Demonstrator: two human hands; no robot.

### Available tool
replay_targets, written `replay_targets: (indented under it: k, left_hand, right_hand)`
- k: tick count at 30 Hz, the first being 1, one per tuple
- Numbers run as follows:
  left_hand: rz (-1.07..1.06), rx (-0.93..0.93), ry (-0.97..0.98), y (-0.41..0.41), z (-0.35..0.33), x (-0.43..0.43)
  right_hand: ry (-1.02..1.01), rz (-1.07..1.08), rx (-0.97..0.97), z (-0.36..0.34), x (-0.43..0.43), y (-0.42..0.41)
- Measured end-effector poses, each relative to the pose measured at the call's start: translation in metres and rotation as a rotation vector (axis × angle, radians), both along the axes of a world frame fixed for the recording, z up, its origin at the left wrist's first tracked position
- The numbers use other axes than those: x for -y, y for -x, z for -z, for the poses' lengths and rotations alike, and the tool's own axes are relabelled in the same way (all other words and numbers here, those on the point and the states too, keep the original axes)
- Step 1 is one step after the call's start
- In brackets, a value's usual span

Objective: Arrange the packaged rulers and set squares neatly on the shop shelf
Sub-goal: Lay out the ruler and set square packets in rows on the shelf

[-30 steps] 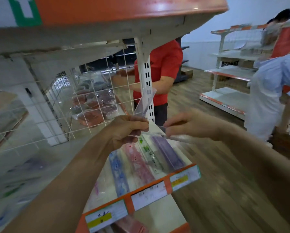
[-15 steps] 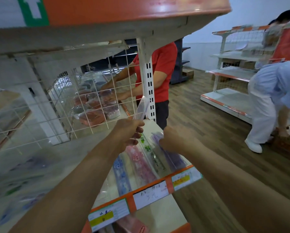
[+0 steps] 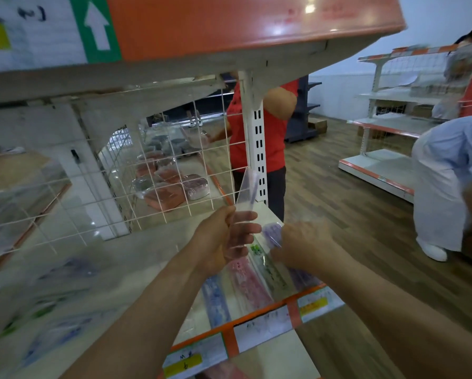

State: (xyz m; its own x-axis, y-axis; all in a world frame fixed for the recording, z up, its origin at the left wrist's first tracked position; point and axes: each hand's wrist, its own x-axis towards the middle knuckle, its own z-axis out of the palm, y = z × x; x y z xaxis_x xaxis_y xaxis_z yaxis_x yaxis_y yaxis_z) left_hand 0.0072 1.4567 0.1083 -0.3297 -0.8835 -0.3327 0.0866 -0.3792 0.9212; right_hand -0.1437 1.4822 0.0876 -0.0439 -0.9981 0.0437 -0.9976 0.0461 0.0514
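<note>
My left hand [image 3: 224,239] grips a clear packaged ruler [image 3: 247,190] that stands nearly upright above the shelf [image 3: 262,318]. My right hand [image 3: 303,246] rests low on the shelf's right end, its fingers on a purple packaged ruler [image 3: 273,232]; the blur hides how firmly it grips. Lying side by side on the shelf are a blue ruler [image 3: 215,299], a pink ruler [image 3: 247,283] and a green ruler [image 3: 267,266], all running front to back.
A wire mesh panel [image 3: 158,173] backs the shelf, with wrapped goods [image 3: 172,187] behind it. An orange-edged shelf [image 3: 229,28] hangs overhead. A person in a red shirt [image 3: 267,138] stands past the upright post; a person in white [image 3: 448,181] bends at right.
My right hand has dropped from mid-air onto the shelf's right end, at the purple ruler. My left hand keeps the clear ruler upright. The person in white has bent lower.
</note>
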Motion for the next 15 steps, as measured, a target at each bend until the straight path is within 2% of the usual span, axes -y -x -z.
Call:
replay_targets:
  k: [3,5,6,9,10,11,13,15]
  left_hand:
    - [0.059,-0.013,0.009,-0.001,-0.002,-0.002]
    - [0.105,0.022,0.091,-0.001,-0.002,-0.003]
    - [0.127,0.079,0.173,-0.002,-0.003,-0.004]
    - [0.213,0.347,0.479,-0.003,-0.007,-0.007]
    - [0.264,0.411,0.543,-0.004,-0.009,-0.007]
    - [0.328,0.454,0.585,-0.004,-0.011,-0.006]
    - [0.433,0.528,0.651,-0.002,-0.017,-0.003]
    - [0.495,0.588,0.728,0.003,-0.022,-0.001]
  right_hand:
    - [0.001,0.046,0.033,0.0,0.002,0.007]
    - [0.019,0.1,0.156,-0.005,0.003,0.019]
    - [0.023,0.109,0.32,-0.011,0.003,0.026]
    - [-0.085,0.106,1.196,-0.033,-0.004,0.048]
    - [-0.123,0.1,1.409,-0.04,-0.01,0.054]
    - [-0.141,0.097,1.528,-0.043,-0.014,0.06]
    - [-0.171,0.077,1.535,-0.045,-0.017,0.068]
    - [-0.186,0.002,1.305,-0.045,-0.019,0.069]
